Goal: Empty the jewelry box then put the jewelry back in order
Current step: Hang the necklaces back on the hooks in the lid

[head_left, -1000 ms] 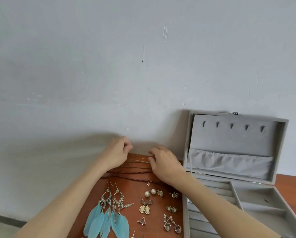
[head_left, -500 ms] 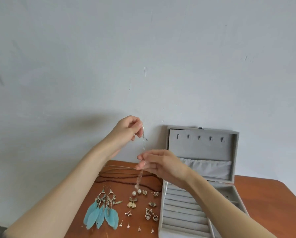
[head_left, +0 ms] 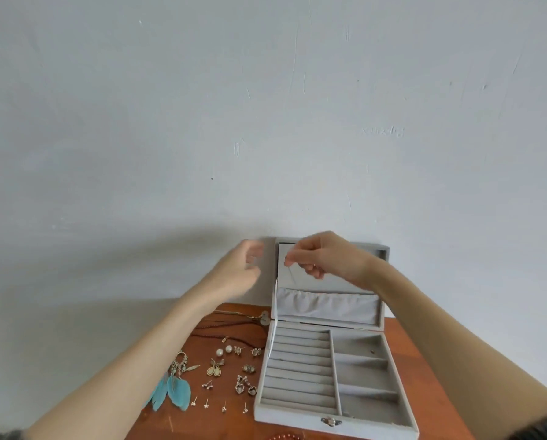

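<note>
The right hand (head_left: 324, 257) is raised in front of the box (head_left: 332, 366) lid (head_left: 358, 282), thumb and forefinger pinched on the top of a thin chain (head_left: 292, 276) that hangs down against the grey lining. It is held high so the chain drops straight and one end can reach the row of hooks along the top of the lid, which the hand hides. The left hand (head_left: 242, 269) hovers just left of the lid, blurred, fingers loosely curled with a gap between thumb and fingers; it seems to hold nothing, probably ready to steady the loose end. A white ribbon (head_left: 275, 308) runs from lid to tray, keeping the lid propped upright against the wall (head_left: 265, 122), so both hands are free.

The tray compartments look empty, apart from one small dark speck. The rest of the jewelry lies on the table (head_left: 408, 354) left of the box, sorted by kind: necklaces (head_left: 234, 327) at the back, studs (head_left: 224, 350) and drops in the middle, feather earrings (head_left: 173, 389) nearest. Judging by this, emptying is done and refilling is just starting, with the lid pieces first
</note>
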{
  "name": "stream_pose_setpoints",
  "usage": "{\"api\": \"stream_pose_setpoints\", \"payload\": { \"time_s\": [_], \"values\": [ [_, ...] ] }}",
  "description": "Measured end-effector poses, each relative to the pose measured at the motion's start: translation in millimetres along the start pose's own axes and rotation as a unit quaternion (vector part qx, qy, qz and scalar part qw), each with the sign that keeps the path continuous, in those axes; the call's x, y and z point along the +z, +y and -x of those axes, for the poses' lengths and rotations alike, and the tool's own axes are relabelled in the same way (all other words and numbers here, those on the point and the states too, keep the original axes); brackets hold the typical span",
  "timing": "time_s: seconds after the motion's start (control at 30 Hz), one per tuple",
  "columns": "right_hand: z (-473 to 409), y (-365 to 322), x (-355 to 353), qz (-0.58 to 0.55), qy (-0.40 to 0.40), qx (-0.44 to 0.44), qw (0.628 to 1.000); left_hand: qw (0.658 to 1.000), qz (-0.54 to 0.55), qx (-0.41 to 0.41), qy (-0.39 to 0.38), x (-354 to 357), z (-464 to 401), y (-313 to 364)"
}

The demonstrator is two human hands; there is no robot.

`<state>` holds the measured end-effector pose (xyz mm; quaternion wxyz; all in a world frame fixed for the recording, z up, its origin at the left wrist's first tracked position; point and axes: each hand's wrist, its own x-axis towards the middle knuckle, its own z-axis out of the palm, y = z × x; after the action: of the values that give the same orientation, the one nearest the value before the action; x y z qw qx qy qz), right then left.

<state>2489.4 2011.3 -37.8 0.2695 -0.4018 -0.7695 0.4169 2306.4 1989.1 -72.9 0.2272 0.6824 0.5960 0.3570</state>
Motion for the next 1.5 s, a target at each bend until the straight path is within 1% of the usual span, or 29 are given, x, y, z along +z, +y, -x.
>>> {"api": "stream_pose_setpoints", "payload": {
  "time_s": [0.1,0.17,0.27,0.4,0.47,0.53,0.63,0.7,0.77,0.8,0.9,0.97,1.03,1.1,1.17,1.23,1.4,1.43,1.5],
  "values": [
    [4.4,-13.7,-12.5,0.061,0.025,-0.013,0.998,0.983,0.142,-0.031,-0.108,19.9,2.1,24.6],
    [9.9,-15.1,-20.3,0.094,0.038,-0.017,0.995,0.967,0.202,-0.041,-0.146,30.4,1.3,35.9],
    [17.7,-10.7,-30.1,0.079,0.055,-0.011,0.995,0.951,0.256,-0.054,-0.162,41.6,-0.3,47.6],
    [21.0,0.5,-38.1,0.054,0.063,0.002,0.997,0.926,0.327,-0.076,-0.175,50.0,-1.8,46.2],
    [18.5,7.7,-38.7,0.045,0.066,0.007,0.997,0.937,0.300,-0.078,-0.160,52.2,-3.1,40.5],
    [12.2,17.7,-37.0,0.034,0.079,0.011,0.996,0.962,0.238,-0.068,-0.113,54.1,-7.8,32.2],
    [0.9,36.1,-30.0,0.040,0.086,0.018,0.995,0.990,0.135,-0.011,-0.030,54.6,-18.3,18.6],
    [-6.2,48.9,-24.5,0.051,0.079,0.020,0.995,0.998,0.051,0.041,0.013,54.5,-25.8,9.6],
    [-15.3,61.7,-18.3,0.075,0.090,0.024,0.993,0.996,-0.011,0.074,0.045,56.3,-33.7,1.3],
    [-21.0,67.6,-14.3,0.092,0.111,0.028,0.989,0.994,-0.031,0.083,0.062,58.1,-37.5,-2.1],
    [-38.5,78.6,1.4,0.144,0.207,0.034,0.967,0.985,-0.069,0.093,0.129,63.2,-50.0,-8.8],
    [-47.9,82.1,12.2,0.143,0.266,0.035,0.953,0.977,-0.091,0.092,0.172,64.6,-58.8,-9.9],
    [-53.6,84.5,20.8,0.142,0.316,0.043,0.937,0.970,-0.112,0.090,0.196,66.9,-64.1,-9.1],
    [-54.2,88.0,27.1,0.146,0.348,0.054,0.924,0.966,-0.117,0.078,0.216,71.1,-65.2,-9.1],
    [-51.4,93.1,30.7,0.142,0.359,0.063,0.920,0.967,-0.094,0.053,0.232,75.8,-63.6,-12.6],
    [-46.9,97.5,32.9,0.138,0.358,0.069,0.921,0.971,-0.070,0.025,0.228,78.6,-61.2,-17.9],
    [-39.6,101.7,38.0,0.143,0.334,0.087,0.928,0.982,-0.051,-0.051,0.174,81.8,-51.0,-22.5],
    [-38.5,101.9,37.9,0.143,0.328,0.091,0.929,0.984,-0.057,-0.056,0.162,82.5,-48.0,-22.6],
    [-35.7,102.5,35.6,0.143,0.315,0.100,0.933,0.985,-0.085,-0.038,0.144,82.9,-41.7,-23.1]
  ]
}}
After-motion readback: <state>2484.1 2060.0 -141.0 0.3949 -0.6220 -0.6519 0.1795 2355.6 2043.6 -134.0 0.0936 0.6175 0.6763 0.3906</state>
